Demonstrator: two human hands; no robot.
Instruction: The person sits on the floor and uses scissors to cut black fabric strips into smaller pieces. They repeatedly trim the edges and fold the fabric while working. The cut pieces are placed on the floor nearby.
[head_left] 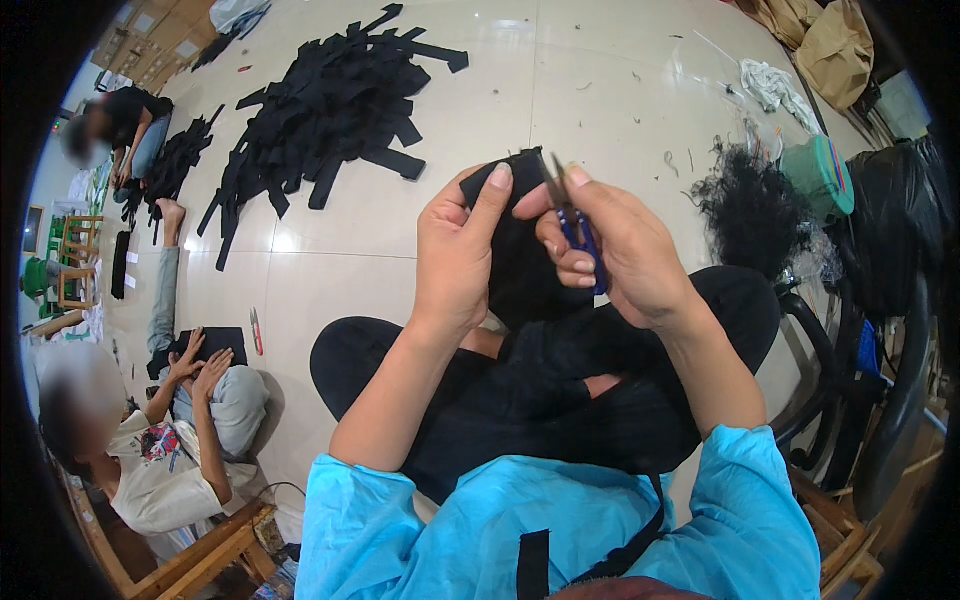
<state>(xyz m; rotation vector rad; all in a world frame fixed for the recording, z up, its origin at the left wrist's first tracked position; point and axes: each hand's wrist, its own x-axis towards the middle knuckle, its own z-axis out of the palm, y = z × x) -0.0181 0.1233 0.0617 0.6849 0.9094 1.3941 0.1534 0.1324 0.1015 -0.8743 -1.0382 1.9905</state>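
Observation:
Gripped between the thumb and fingers of my left hand (455, 250) is a dark black fabric piece (530, 240), raised over my crossed legs and hanging down. My right hand (635, 250) is closed on small snips with blue handles (592, 255); their metal blades point up beside the fabric's upper right edge, near my left fingertips. Small loose threads show at that top edge.
A large pile of black strips (310, 120) lies ahead-left. Two co-workers (130, 440) (140, 135) sit at left, near red-handled snips (256, 330). At right are black thread scraps (755, 210), a green round object (818, 180), a black bag (900, 230) and dark curved tubing.

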